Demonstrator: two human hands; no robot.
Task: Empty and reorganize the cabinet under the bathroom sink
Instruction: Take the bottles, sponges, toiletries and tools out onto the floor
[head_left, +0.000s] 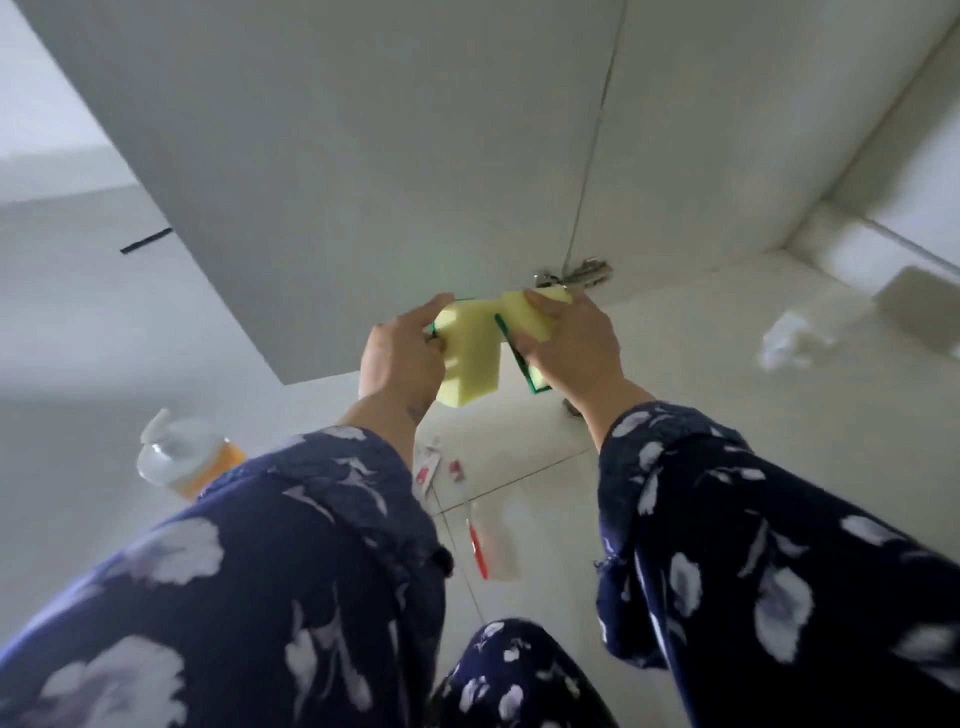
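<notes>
Sponges: left hand (402, 353) grips one yellow sponge (470, 358), right hand (571, 348) another (532, 317), before the open cabinet door (322, 156).

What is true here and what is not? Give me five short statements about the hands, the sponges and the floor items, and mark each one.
1. The left hand holds a yellow sponge. True.
2. The right hand is empty. False: it grips a second sponge, yellow with a green scouring side.
3. A pump bottle stands on the floor to the left of the left sleeve. True.
4. The pump bottle's lower part is blue. False: it looks orange, with a clear top.
5. The cabinet door is black. False: it is white, with a metal hinge showing just above the hands.
</notes>
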